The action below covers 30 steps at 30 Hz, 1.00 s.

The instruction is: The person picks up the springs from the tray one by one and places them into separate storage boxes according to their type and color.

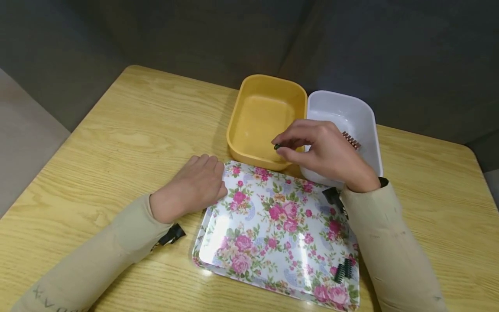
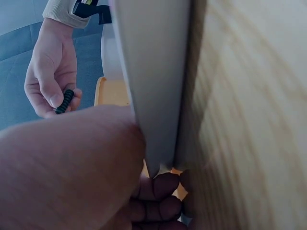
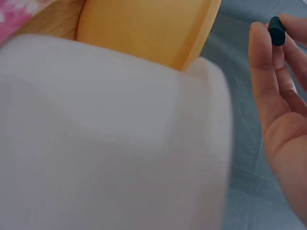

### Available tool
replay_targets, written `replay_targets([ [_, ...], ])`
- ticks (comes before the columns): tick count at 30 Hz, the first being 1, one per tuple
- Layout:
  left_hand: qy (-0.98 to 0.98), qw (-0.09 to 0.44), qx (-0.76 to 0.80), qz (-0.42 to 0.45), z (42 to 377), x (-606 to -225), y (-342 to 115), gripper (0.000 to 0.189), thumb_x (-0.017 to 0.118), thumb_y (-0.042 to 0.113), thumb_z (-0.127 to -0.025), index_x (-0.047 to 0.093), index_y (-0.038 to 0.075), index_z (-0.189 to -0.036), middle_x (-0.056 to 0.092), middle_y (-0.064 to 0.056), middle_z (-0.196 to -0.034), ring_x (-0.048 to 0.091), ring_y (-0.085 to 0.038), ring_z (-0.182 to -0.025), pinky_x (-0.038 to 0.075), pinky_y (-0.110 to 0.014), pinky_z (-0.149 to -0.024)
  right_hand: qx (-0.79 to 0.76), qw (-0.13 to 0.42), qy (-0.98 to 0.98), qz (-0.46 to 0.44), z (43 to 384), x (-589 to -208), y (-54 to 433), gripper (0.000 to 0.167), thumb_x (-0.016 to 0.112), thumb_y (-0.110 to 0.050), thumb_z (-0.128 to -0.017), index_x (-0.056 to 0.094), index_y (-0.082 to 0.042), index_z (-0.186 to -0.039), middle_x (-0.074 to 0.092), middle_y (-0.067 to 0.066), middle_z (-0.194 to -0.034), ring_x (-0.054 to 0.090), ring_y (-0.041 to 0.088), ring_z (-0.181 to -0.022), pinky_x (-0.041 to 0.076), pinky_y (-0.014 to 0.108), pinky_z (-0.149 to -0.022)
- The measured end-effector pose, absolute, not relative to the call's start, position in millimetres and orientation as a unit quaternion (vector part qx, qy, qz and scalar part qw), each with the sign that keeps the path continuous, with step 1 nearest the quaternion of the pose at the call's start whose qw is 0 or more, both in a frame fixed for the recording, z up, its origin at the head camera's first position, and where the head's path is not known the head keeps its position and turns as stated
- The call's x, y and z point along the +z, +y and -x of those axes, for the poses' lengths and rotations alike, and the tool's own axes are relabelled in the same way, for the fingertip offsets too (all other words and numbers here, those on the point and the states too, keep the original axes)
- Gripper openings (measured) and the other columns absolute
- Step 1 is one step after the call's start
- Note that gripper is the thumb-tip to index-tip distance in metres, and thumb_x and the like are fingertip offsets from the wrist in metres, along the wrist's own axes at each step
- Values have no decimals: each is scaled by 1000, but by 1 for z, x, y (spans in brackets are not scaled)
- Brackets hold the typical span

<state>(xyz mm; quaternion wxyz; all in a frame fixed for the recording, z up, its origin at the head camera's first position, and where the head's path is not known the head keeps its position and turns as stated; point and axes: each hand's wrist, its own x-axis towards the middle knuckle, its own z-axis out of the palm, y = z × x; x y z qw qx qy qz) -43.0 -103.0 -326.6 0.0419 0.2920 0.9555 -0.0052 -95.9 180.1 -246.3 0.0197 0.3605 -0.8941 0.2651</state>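
My right hand [image 1: 321, 145] pinches a small dark green spring [image 3: 277, 31] between thumb and fingertips, held above the near right part of the yellow bin [image 1: 253, 117]. In the left wrist view, the same hand appears with the coils facing out. My left hand [image 1: 196, 186] grips the upper left edge of a white floral tray [image 1: 265, 197], its fingertips curled around the tray's edge in the left wrist view. Two more dark green springs [image 1: 344, 271] lie at the tray's lower right. Several copper-coloured springs [image 1: 351, 140] rest in the white bin [image 1: 376, 138], partly hidden behind the right hand.
Both bins stand side by side behind the tray on a wood-grain table [image 1: 105, 143]. A dark grey curtain [image 1: 202, 39] hangs at the table's back edge. Black straps with camera parts [image 1: 171, 235] sit under each wrist, the right one over the tray.
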Motion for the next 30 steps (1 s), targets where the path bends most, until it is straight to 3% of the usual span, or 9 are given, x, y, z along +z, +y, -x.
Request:
replay_targets([
  [21,955,46,-7,-293,37,-325,-100,27,44,28,-101,41,8,-84,37,-5,-83,35,-22,-80,35,-36,-78,287,-14,-896,-337,101,-245,170,19,78,-20,-92,80,-15,-110,77,-2,-104,68,9,-89,56,21,-83],
  [26,954,36,-12,-298,35,-324,-101,27,44,28,-101,41,7,-84,37,-5,-83,35,-23,-79,36,-36,-78,290,-17,-898,-331,100,-249,169,20,78,-20,-92,79,-15,-111,78,-1,-105,68,10,-90,60,29,-85],
  [30,954,33,-13,-297,34,-322,-102,27,45,27,-101,41,7,-83,37,-5,-82,34,-22,-79,36,-36,-77,300,-11,-896,-327,103,-254,167,20,79,-19,-91,79,-14,-110,78,-1,-105,69,10,-91,59,24,-85],
])
